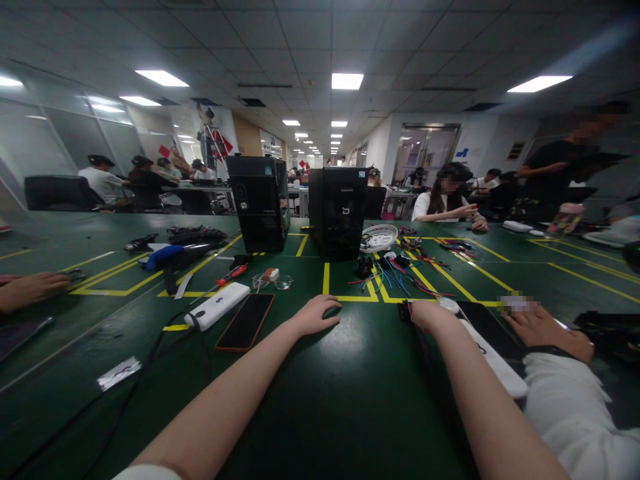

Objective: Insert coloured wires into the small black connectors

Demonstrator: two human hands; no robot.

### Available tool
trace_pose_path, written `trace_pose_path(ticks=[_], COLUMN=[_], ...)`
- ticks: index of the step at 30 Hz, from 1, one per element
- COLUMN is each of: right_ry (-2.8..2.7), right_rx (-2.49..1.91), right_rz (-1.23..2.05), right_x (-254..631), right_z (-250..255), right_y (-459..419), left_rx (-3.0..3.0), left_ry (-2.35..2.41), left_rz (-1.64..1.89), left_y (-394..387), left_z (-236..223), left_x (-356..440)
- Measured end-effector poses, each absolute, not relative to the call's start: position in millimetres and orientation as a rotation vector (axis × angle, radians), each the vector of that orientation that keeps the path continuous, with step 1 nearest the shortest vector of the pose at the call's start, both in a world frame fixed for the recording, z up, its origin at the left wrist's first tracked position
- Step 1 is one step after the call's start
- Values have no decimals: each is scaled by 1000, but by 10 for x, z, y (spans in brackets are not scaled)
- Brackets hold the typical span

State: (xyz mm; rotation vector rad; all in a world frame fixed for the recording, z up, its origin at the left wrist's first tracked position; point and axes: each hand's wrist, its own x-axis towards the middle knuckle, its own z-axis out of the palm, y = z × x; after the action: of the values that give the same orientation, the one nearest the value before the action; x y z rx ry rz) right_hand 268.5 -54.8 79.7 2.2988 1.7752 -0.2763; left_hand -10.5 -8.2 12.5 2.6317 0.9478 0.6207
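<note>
Bare forearms [240,393] are stretching across the green table [345,420], and out at the end of one, the right hand [427,315] is gripping a small black part [404,311]! That piece is poking out on the hand's left side, just short of the loose coloured wires [395,277]; whether it is touching the tabletop, I cannot tell. Over to the left hand [317,315]: it's holding nothing, its fingers relaxing in a loose curl. Beside that forearm a red-edged phone [246,322] is lying flat, with a white power bank [220,305] resting beyond it.

Moving outward, and here's a container: a white basket [379,245] is standing behind the wires, its contents showing too small to make out. Left of it, a black computer tower [345,210] is facing us, its insides hidden; another tower [257,207] is standing alongside, parts peeping from its right side. Far right, a pink-topped bottle [569,217] is standing near the table's edge, while a co-worker's hand [547,330] is reaching in below.
</note>
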Motion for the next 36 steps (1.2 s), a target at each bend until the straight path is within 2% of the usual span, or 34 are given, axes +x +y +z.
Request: trace_pose_path(ticks=[9, 11, 14, 17, 22, 27, 36], right_ry=[1798, 1949, 2323, 2676, 2779, 2727, 2748], right_rx=[2432, 2410, 2276, 2059, 2040, 2076, 2043], right_rz=[-143, -31, 319, 461, 408, 455, 480], right_x=[2371, 2084, 1603, 1239, 1091, 1133, 1114], right_z=[675, 609, 415, 207, 124, 182, 168], right_y=[-557, -619, -714, -762, -751, -752, -764], left_rx=[2561, 2466, 2282, 2139, 2037, 2072, 2171], left_ry=[974, 1034, 1192, 1403, 1540, 1415, 1437], left_rz=[700, 815, 1002, 1085, 1063, 1106, 935], left_y=[-31, 10, 84, 144, 161, 112, 152], left_z=[87, 82, 64, 31, 22, 73, 22], left_x=[-91, -85, -89, -117, -166, -151, -123])
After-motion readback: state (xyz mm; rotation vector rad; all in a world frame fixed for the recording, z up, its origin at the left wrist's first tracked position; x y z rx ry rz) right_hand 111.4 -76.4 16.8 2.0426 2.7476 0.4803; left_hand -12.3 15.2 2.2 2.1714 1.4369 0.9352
